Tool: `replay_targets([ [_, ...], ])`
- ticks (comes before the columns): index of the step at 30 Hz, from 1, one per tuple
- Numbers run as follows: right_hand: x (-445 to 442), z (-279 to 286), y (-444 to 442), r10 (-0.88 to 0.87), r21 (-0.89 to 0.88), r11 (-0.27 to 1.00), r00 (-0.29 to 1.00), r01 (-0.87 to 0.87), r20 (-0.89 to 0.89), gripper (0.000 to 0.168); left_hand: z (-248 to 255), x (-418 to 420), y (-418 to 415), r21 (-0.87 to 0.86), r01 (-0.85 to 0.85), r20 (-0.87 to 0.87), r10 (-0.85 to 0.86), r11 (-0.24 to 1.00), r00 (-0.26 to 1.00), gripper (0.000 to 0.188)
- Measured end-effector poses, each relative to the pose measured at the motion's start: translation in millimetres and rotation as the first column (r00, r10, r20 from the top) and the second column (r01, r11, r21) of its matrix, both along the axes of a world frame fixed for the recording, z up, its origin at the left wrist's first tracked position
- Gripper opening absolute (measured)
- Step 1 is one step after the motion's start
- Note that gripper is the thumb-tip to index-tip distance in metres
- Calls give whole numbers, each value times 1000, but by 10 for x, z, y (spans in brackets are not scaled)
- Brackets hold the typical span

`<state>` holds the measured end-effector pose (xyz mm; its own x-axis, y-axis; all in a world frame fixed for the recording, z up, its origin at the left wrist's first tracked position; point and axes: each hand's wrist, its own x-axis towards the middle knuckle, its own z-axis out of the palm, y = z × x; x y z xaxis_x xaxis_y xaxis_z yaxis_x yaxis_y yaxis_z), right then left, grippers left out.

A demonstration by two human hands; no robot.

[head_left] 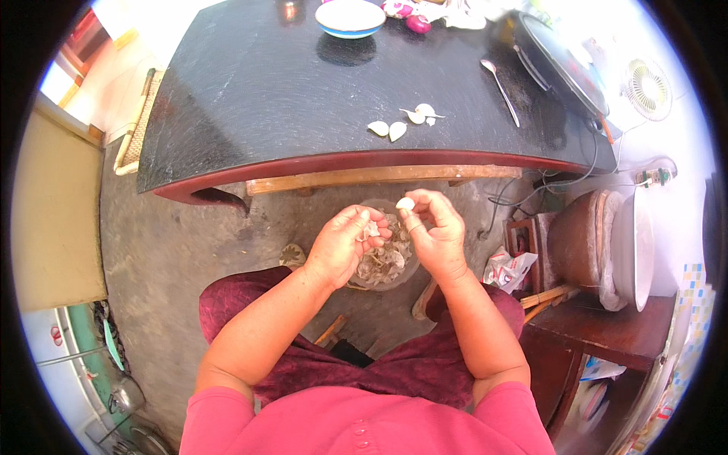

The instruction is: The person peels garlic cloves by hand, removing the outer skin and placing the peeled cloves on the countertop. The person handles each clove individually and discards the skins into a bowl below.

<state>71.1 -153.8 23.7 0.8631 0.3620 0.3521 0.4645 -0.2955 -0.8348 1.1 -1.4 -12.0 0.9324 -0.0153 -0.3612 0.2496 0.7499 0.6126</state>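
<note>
Between the thumb and fingers of my right hand [437,236] is a pale garlic clove [405,203]. My left hand [344,244] is curled around a piece of papery garlic skin [369,230]. Both hands are above a bin [406,277] on the floor, which holds a heap of dry garlic skins [378,266]. My arms cover part of its rim. Beyond my hands, on the dark tabletop, lie two cloves close together, one of them a peeled garlic clove [397,131]. Right of these is a small group of garlic pieces [421,114] with loose skin.
The black table [256,85] has a red-brown front edge. On it are a white bowl [351,16], a red onion [418,24], a metal spoon [500,94] and a lidded electric pan [560,62]. A large brown pot [574,244] and a plastic bag [508,269] are to my right.
</note>
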Motion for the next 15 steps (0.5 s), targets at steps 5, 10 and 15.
replay_targets([
  [5, 351, 338, 209, -39, -118, 990, 951, 79, 306, 17, 12, -5, 54, -171, -47, 12, 49, 984, 999, 39],
  [10, 796, 563, 524, -28, -168, 970, 764, 177, 645, 15, 78, 39, 106, -236, -62, 28, 71, 970, 997, 36],
  [15, 1013, 513, 634, -25, -252, 933, 746, 256, 665, 15, 137, 53, 115, -199, -41, 58, 54, 979, 997, 33],
])
